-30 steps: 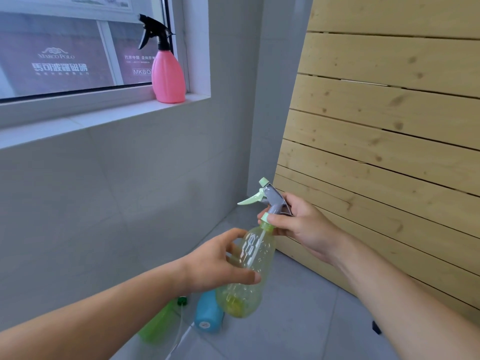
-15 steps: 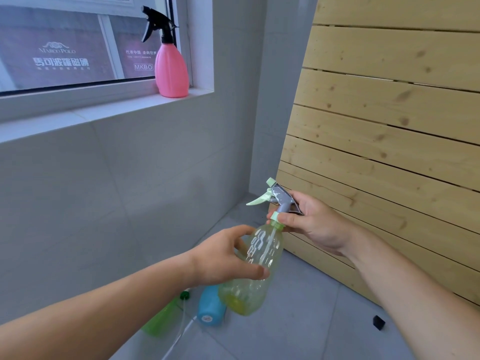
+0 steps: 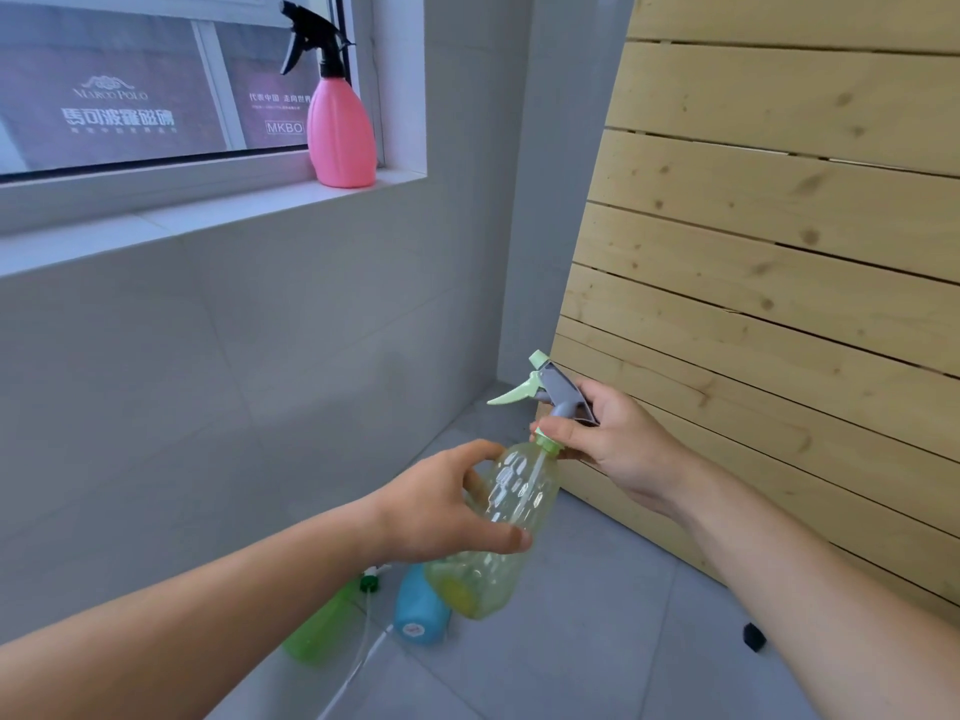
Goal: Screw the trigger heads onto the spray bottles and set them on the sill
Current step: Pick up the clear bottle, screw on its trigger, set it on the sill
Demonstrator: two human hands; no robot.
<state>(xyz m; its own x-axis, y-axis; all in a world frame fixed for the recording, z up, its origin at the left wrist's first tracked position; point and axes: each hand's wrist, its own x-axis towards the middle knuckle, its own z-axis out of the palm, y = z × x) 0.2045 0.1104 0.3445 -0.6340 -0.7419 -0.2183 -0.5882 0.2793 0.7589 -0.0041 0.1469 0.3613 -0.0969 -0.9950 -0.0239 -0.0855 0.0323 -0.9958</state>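
Left hand [image 3: 441, 511] wraps clear yellow-green bottle [image 3: 498, 532], dip tube visible inside, no liquid seen. Right hand [image 3: 618, 449] pinches trigger head [image 3: 556, 394] collar. Pink bottle [image 3: 340, 129] upright on sill [image 3: 218, 215].

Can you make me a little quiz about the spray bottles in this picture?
1. True or false: the pink bottle stands on the window sill.
2. Which hand pinches the collar of the clear bottle: A) left hand B) right hand?
3. Fill in: the blue bottle lies on the ____.

Key: 1 true; 2 B; 3 floor.
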